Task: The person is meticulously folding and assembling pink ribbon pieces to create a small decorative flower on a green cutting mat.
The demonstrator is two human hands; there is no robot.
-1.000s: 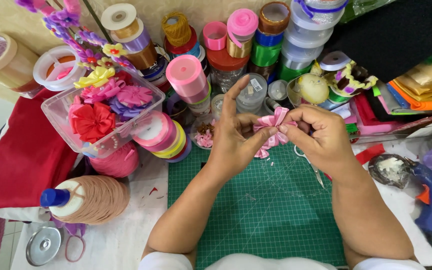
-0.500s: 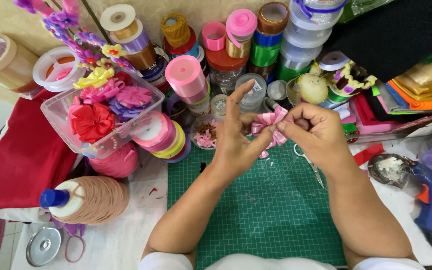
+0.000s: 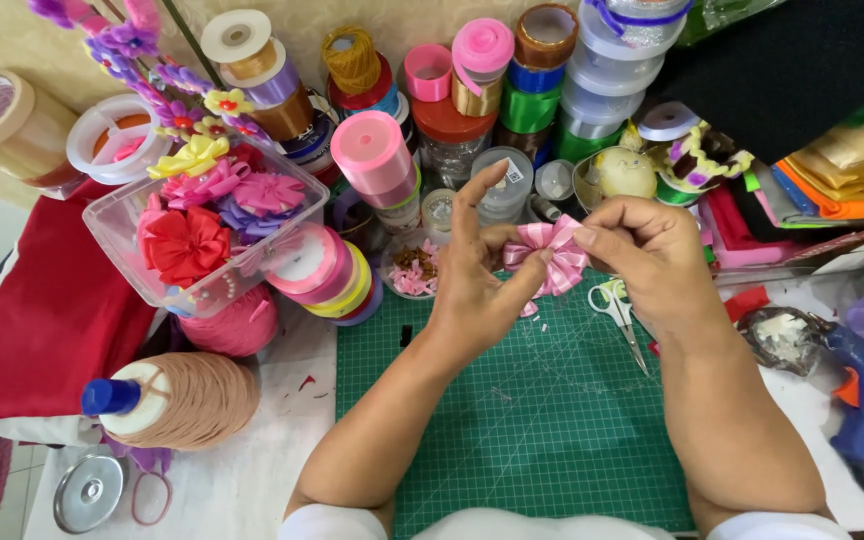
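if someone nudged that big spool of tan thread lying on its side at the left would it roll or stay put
The tan thread spool lies on its side on the white table, so it would probably roll. Its cone shape suggests a curving path. The thick winding looks fairly heavy, so a light nudge may barely move it.

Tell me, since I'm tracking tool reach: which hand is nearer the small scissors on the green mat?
Right. The right hand is just above the scissors; the left hand sits further left, holding the pink ribbon flower.
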